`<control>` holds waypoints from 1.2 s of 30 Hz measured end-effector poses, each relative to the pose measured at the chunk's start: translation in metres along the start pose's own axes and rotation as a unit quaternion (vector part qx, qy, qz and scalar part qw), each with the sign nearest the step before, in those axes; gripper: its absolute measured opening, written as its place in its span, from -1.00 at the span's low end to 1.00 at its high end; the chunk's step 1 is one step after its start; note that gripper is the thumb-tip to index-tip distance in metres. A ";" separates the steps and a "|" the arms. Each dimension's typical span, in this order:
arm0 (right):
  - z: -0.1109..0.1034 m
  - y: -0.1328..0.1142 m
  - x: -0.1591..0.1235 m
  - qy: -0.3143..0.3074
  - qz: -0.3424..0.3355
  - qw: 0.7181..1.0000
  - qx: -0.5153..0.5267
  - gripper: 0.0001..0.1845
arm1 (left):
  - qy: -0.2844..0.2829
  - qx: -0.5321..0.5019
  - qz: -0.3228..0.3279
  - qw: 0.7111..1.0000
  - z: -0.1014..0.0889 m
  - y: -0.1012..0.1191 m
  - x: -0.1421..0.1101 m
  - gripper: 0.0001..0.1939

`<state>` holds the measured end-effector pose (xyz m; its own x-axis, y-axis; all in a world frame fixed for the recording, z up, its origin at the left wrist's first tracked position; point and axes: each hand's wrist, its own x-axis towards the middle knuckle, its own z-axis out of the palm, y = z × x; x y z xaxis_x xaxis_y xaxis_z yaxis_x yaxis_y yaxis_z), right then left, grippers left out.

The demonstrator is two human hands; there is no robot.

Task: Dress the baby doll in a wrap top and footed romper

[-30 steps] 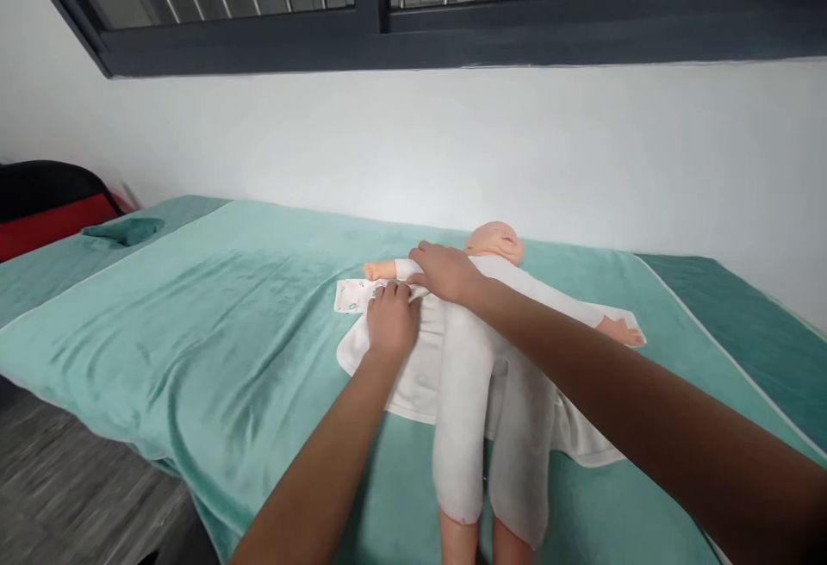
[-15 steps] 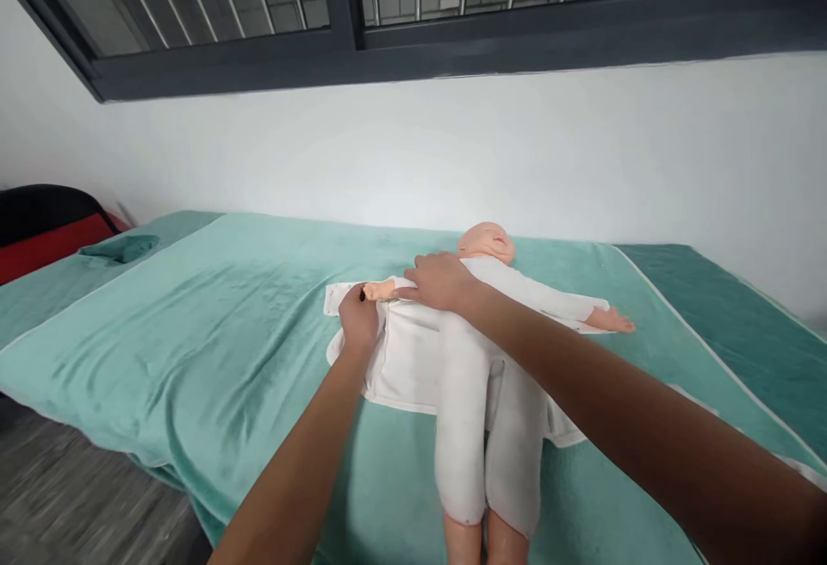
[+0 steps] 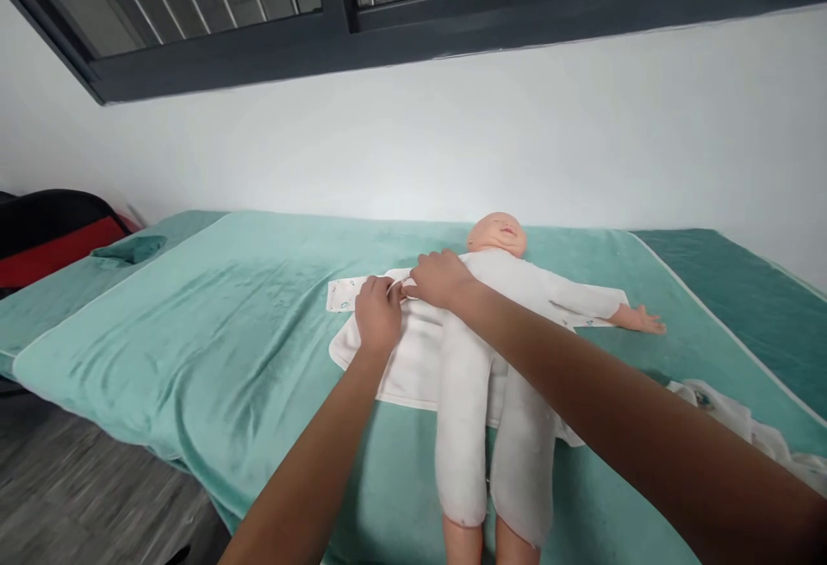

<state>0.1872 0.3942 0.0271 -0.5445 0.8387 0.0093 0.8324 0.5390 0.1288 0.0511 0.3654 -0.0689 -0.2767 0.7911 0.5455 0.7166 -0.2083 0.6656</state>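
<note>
A baby doll (image 3: 463,427) in a white suit lies on its back, its head toward the wall. Spread beneath it is a white baby garment (image 3: 410,371), whose sleeve (image 3: 341,294) with small prints reaches out to the left. My left hand (image 3: 379,313) is closed at the end of the doll's arm on that side, pinching a white cuff edge. Right beside it, my right hand (image 3: 442,279) wraps around the same arm nearer the shoulder. My fingers hide the doll's hand there. Its other arm (image 3: 591,298) stretches out to the right, fingers bare.
A light green blanket (image 3: 226,315) covers the bed, with creases on the left. White printed cloth (image 3: 730,414) lies bunched at the right, partly behind my forearm. A white wall (image 3: 323,152) and a barred window rise behind. A black and red object (image 3: 58,242) stands at the far left.
My left hand has moved right, close to my right hand, and the doll's hand it was touching is now hidden. The view has tilted and shifted slightly.
</note>
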 end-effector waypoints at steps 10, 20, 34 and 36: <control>-0.007 0.051 -0.044 0.214 0.127 0.951 0.183 -0.65 | 0.043 0.053 -0.101 0.993 -0.004 -0.004 0.005 -0.74; 0.027 0.101 -0.132 0.104 0.445 0.880 0.130 -0.46 | -0.003 0.124 -0.064 0.990 -0.002 0.001 0.004 -0.83; 0.044 0.091 -0.121 0.203 0.340 0.703 0.591 -0.12 | -0.022 0.167 0.078 0.983 -0.004 0.011 -0.004 -0.73; 0.045 0.087 -0.120 0.200 0.318 0.641 0.669 -0.01 | -0.031 0.154 0.094 0.983 -0.006 0.016 -0.004 -0.72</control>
<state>0.3294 0.3443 -0.0071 0.1892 0.9791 -0.0743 0.0970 -0.0939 -0.9908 0.0594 0.3555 -0.0575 -0.0888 0.7907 0.6058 0.9138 -0.1774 0.3655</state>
